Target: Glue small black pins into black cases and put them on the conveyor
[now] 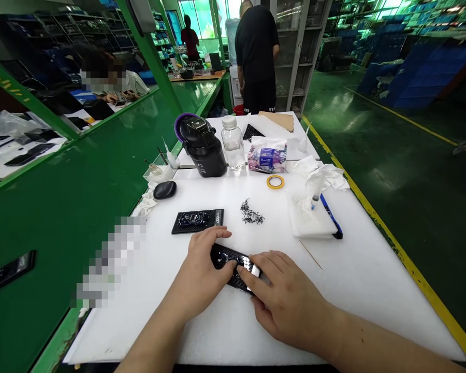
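A black carbon-patterned plate (pixel 226 252) with a glossy raised shape lies on the white worktop, partly covered by my hands. My left hand (pixel 198 269) holds its left end, fingers over the far edge and thumb on the top face. At the right end, my right hand (pixel 289 295) grips it, with the index fingertip near my left thumb. Beyond them rests a similar black plate (pixel 196 220) with a raised car shape and light lettering. A small heap of thin black pieces (pixel 251 213) lies behind the held plate. To the right is a thin wooden stick (pixel 310 255).
Farther back stand a black jug (pixel 207 153), a clear bottle (pixel 233 145) and a tissue pack (pixel 267 157). Yellow tape (pixel 275 181) lies before them. A white pad (pixel 312 220) with a blue-black tool (pixel 331 216) is at right; a black oval case (pixel 165 190), left. Other people are beyond.
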`<state>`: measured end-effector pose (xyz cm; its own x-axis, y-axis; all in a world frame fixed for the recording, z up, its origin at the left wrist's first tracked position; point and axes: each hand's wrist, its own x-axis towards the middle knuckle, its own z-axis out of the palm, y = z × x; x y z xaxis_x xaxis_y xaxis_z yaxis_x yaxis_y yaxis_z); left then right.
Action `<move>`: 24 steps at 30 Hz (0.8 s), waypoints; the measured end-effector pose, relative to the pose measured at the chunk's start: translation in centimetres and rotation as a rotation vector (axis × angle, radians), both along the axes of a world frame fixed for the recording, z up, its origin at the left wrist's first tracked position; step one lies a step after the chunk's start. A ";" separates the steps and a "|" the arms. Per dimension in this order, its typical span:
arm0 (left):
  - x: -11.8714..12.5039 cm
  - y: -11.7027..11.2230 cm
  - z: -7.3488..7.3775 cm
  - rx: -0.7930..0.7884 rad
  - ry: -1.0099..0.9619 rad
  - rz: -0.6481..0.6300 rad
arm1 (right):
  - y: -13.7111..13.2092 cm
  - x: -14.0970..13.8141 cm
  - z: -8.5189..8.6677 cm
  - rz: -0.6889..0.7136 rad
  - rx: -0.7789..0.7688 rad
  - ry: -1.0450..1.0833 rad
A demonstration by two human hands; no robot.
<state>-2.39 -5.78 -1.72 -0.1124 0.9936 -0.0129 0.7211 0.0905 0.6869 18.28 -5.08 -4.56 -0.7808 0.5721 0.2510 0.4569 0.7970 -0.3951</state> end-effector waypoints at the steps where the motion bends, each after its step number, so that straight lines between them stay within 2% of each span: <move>1: -0.1 -0.1 0.1 0.028 -0.015 -0.003 | 0.0 0.0 0.0 0.001 0.004 -0.002; 6: -1.4 -0.9 1.3 0.069 -0.075 -0.003 | -0.1 0.0 0.0 -0.004 0.009 -0.019; 9: -1.9 -1.3 1.8 0.072 -0.005 -0.016 | -0.1 -0.1 -0.1 -0.009 0.024 -0.015; 14: -2.2 -1.3 1.7 0.083 0.095 -0.087 | -0.1 -0.3 -0.3 -0.030 0.035 -0.034; 17: -2.3 -1.1 1.9 0.096 0.166 -0.215 | -0.1 -0.3 -0.2 -0.031 0.043 -0.045; 21: -2.6 -0.8 2.7 0.081 0.298 -0.454 | -0.1 -0.3 -0.2 -0.034 0.042 -0.039; 24: -2.8 -0.3 3.3 0.049 0.358 -0.571 | -0.1 -0.3 -0.2 -0.041 0.040 -0.023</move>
<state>-5.14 -6.10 1.62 0.4416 0.8969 -0.0256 0.8303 -0.3977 0.3904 18.02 -5.19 -4.76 -0.7625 0.5937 0.2571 0.4981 0.7923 -0.3523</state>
